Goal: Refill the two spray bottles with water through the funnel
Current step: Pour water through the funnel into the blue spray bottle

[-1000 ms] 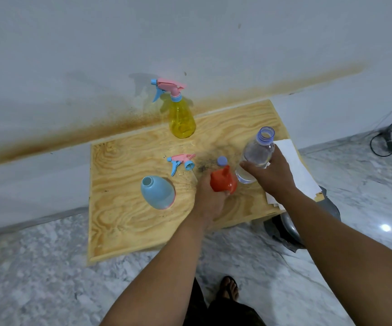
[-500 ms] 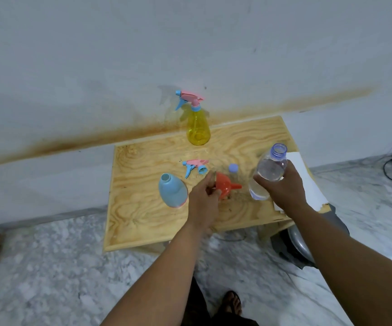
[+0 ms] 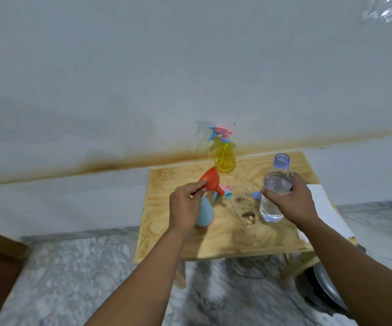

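Conical orange plastic funnel pinched, left hand; blurry.

Plywood table: yellow sprayer, possibly paper

Both forearms outstretched, left hand pinching, right hand curled in a grip.

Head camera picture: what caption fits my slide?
Left hand lifts the funnel above the blue bottle; right hand holds the water bottle.
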